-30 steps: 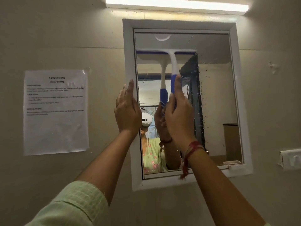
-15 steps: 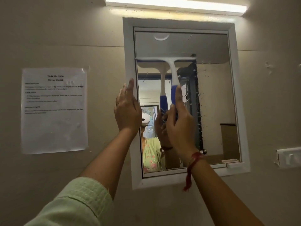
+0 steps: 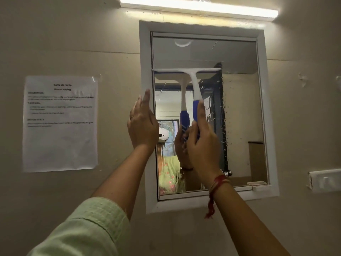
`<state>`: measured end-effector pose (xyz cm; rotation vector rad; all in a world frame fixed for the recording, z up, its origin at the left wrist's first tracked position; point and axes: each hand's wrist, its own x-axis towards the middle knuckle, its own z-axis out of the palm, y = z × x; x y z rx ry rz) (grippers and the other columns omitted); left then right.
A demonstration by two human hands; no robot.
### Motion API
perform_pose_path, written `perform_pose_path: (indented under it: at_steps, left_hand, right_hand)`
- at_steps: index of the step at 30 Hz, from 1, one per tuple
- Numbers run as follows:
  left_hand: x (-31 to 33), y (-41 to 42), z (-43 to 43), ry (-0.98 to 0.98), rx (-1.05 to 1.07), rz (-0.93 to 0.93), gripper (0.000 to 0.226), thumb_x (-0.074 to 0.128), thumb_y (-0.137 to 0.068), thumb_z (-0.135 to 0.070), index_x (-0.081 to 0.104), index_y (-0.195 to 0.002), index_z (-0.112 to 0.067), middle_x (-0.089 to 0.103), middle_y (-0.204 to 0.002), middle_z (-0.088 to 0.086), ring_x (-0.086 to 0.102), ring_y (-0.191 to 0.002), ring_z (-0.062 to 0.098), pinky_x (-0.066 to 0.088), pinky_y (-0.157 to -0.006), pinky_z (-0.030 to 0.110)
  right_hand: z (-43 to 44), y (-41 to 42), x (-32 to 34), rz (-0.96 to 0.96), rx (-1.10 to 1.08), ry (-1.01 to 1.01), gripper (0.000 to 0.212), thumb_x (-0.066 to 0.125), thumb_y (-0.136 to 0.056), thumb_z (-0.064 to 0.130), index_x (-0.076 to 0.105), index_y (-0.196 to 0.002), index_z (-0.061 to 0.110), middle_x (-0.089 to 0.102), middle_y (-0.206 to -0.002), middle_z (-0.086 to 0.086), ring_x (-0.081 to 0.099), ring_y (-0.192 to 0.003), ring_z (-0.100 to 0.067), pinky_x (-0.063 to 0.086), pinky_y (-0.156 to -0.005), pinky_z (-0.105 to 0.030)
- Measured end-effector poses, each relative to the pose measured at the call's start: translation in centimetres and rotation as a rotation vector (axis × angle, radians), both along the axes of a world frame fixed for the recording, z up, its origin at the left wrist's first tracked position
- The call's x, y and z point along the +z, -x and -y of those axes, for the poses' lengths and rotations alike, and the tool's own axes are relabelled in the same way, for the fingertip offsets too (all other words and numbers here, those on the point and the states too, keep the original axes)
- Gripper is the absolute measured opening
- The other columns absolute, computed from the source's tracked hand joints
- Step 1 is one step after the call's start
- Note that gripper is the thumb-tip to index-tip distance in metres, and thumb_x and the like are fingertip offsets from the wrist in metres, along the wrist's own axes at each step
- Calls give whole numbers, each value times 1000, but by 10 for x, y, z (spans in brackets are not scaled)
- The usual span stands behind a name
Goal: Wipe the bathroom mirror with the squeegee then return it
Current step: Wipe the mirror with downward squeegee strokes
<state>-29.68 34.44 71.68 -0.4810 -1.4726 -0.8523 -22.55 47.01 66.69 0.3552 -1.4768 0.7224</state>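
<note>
- At centre frame, the white T-shaped plastic squeegee with a blue grip section (image 3: 194, 84) sits against the rectangular white-framed wall mirror (image 3: 239, 117). The blade lies horizontal across the left part of the glass, roughly a third of the way down, with the handle pointing downward.
- Right hand (image 3: 203, 145): fingers curled round the blue grip, one digit extended up along the handle.
- Left hand (image 3: 142, 124): fingers straight and together, laid flat on the left upright of the mirror frame. It holds nothing.
- Handling (judgement): the squeegee appears light and rigid, with a soft rubber edge that flexes under pressure. The blue section is the correct hold, though a wet handle may slip. Even pressure avoids streaks. The glass is fragile, so moderate force suffices.
- Right of the blade end, a vertical band of water droplets (image 3: 224, 111) marks the glass; a further pass is required there.
- Lower centre: a small metallic knob (image 3: 229, 173) sits just beside the right wrist; whether it is mounted or reflected cannot be determined.
- Lower right: a white ledge (image 3: 258, 187) on the frame may stop a stroke short.
- Left of frame: a printed paper sheet (image 3: 60, 122) on the wall.
- Top: a lit tube light (image 3: 199, 8).
- Right edge: a white switch plate (image 3: 326, 180).
</note>
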Motion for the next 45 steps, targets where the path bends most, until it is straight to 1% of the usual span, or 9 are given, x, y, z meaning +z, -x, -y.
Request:
perform_pose_path:
  at_steps: [2,4,10,18,24,31,35,40,45]
  left_hand:
    - [0,1,0,-2,9,-2,51,26,-92,-26,30,-143,-25,47,-140,10,44,-127,29,44,-97,50]
    - [1,1,0,-6,11,5,51,27,-92,-25,30,-143,-25,47,-140,9,44,-127,29,45,-96,50]
    - [0,0,-2,-10,-17,10,52,26,-92,-28,30,-143,-24,45,-142,8,43,-129,26,43,-101,47]
    - [0,3,1,-15,-48,-19,47,31,-96,-19,32,-142,-23,47,-140,8,43,-128,28,43,-99,50]
    - [0,2,-1,-16,-36,-5,48,27,-94,-24,31,-142,-24,46,-141,8,44,-127,27,44,-98,49]
    - [-2,2,0,-16,-43,4,49,27,-94,-23,31,-143,-25,46,-141,8,45,-127,28,45,-96,49]
    - [-3,1,-1,-6,-30,21,48,29,-96,-22,29,-144,-25,44,-143,9,44,-128,28,46,-95,47]
    - [-11,3,0,-5,-39,20,48,27,-96,-26,29,-144,-24,43,-143,10,42,-129,29,44,-98,46]
    - [-20,0,1,-1,-50,23,46,31,-98,-20,28,-144,-23,44,-142,11,42,-128,29,43,-98,49]
  right_hand:
    - [1,0,-16,5,2,-16,55,38,-97,23,12,-146,27,56,-77,-3,50,-62,-4,43,-58,-11]
    - [2,-2,-21,7,27,-18,55,39,-97,22,13,-146,25,56,-78,-4,50,-63,-5,44,-59,-14]
    - [4,-6,20,36,95,35,52,37,-99,25,15,-147,29,58,-79,-14,58,-64,-23,55,-60,-44]
    - [6,-9,-44,23,58,37,53,39,-98,22,16,-145,30,53,-81,-1,52,-62,-6,47,-58,-17]
    - [9,-16,-13,66,94,58,53,38,-99,24,15,-146,31,59,-81,-9,57,-67,-17,55,-63,-38]
    - [9,-17,-61,60,50,12,52,34,-97,28,11,-143,31,49,-85,4,49,-65,-2,41,-60,-12]
    - [11,-20,-66,65,77,31,52,34,-97,29,16,-145,27,48,-87,7,49,-68,-1,44,-63,-15]
    - [8,-24,-34,67,77,60,52,38,-99,25,15,-145,31,58,-83,-7,57,-71,-15,54,-64,-30]
    - [10,-25,-69,103,74,40,53,37,-98,24,16,-146,28,53,-88,2,52,-68,-5,52,-62,-23]
